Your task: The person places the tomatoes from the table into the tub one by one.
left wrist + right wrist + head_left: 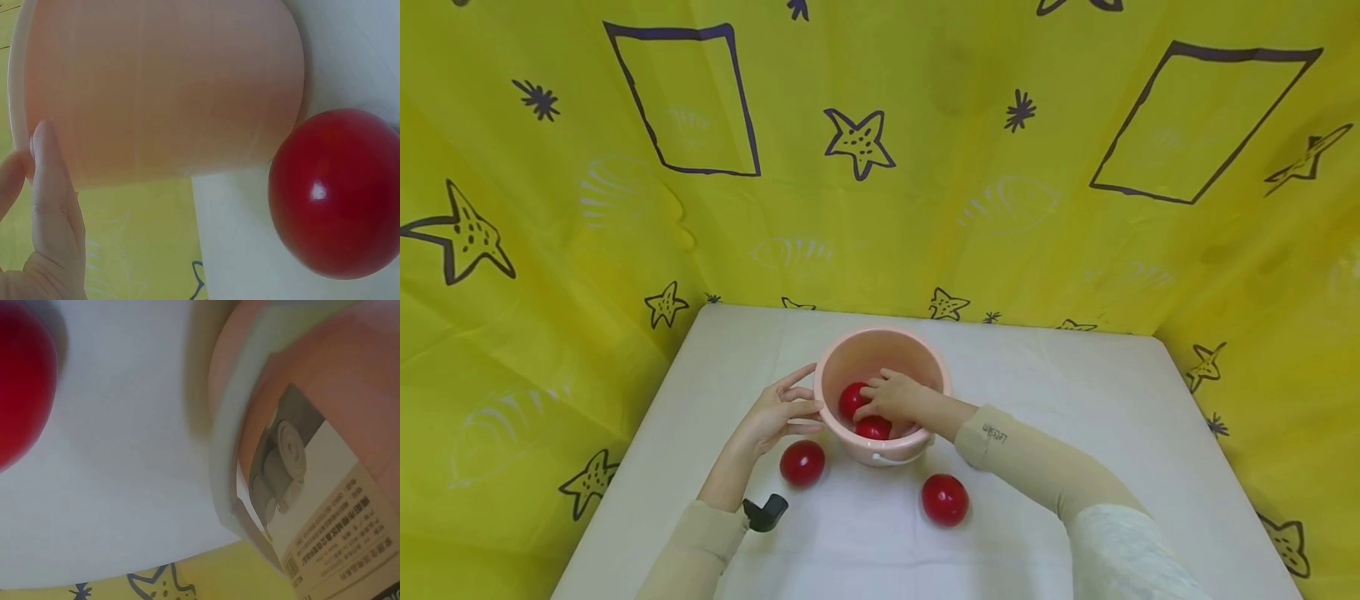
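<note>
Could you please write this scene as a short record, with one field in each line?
Container: pink round plastic bucket
Inside: two glossy red round objects
Outside: two similar objects on the white table
Left hand: touches the bucket near its rim
Right hand: inside the bucket, at the red objects; grip unclear
Backdrop: yellow curtain with dark star drawings

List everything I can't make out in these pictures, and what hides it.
Head view: whether the right hand grips either red ball in the bucket; the hand itself covers the contact.
Head view: whether more lies beneath those balls; they and the hand block it.
Left wrist view: the right side of the loose ball, cut by the frame edge.
Right wrist view: the label's small print, too blurred.
</note>
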Motion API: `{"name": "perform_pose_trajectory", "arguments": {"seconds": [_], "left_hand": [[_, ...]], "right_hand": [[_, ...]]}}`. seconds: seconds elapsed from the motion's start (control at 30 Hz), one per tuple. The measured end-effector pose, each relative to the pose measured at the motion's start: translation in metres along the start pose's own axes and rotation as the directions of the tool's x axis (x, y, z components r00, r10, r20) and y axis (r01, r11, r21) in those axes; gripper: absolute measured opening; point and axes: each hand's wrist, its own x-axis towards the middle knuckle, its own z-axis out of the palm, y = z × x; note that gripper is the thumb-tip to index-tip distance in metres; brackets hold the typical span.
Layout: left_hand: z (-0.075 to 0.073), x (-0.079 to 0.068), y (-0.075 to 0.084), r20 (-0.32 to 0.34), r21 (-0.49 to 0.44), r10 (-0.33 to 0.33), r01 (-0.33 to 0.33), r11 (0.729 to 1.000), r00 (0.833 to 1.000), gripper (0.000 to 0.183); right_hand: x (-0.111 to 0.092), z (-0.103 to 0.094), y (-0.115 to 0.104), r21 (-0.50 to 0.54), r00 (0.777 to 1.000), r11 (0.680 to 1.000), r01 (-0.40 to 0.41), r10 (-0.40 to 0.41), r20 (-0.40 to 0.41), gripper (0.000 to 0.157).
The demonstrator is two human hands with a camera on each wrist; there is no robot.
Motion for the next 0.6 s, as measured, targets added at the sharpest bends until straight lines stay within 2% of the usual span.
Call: {"name": "perform_pose_trajectory", "arguments": {"seconds": [0.17, 0.23, 0.3, 0.37, 0.43, 0.5, 0.6], "left_hand": [[0.000, 0.000, 0.000, -0.004, 0.000, -0.003, 0.003, 1.000, 1.000, 0.067], [0.000, 0.000, 0.000, 0.001, -0.001, 0.002, -0.002, 1.000, 1.000, 0.068], [-0.001, 0.000, 0.000, 0.003, -0.006, 0.008, -0.008, 1.000, 1.000, 0.068], [-0.001, 0.000, -0.001, 0.004, -0.006, 0.009, -0.009, 1.000, 1.000, 0.069], [-0.001, -0.001, -0.001, 0.003, 0.000, 0.010, -0.010, 1.000, 1.000, 0.068], [-0.001, -0.001, -0.001, -0.001, 0.000, 0.005, -0.005, 1.000, 1.000, 0.067], [-0.001, 0.000, -0.001, 0.004, 0.006, 0.012, -0.012, 1.000, 1.000, 0.067]], "right_hand": [[-0.004, -0.005, 0.006, 0.146, 0.998, 0.989, -0.020, 0.029, -0.060, 0.068], [-0.009, -0.007, 0.010, 0.265, 0.990, 0.963, -0.051, 0.084, -0.115, 0.067], [-0.015, -0.009, 0.014, 0.377, 0.971, 0.924, -0.070, 0.151, -0.188, 0.066], [-0.023, -0.010, 0.017, 0.483, 0.935, 0.872, -0.080, 0.233, -0.266, 0.065], [-0.031, -0.008, 0.019, 0.561, 0.887, 0.824, -0.081, 0.316, -0.337, 0.063], [-0.041, -0.005, 0.019, 0.618, 0.831, 0.780, -0.097, 0.405, -0.382, 0.061], [-0.057, 0.004, 0.019, 0.708, 0.740, 0.694, -0.129, 0.543, -0.397, 0.061]]}}
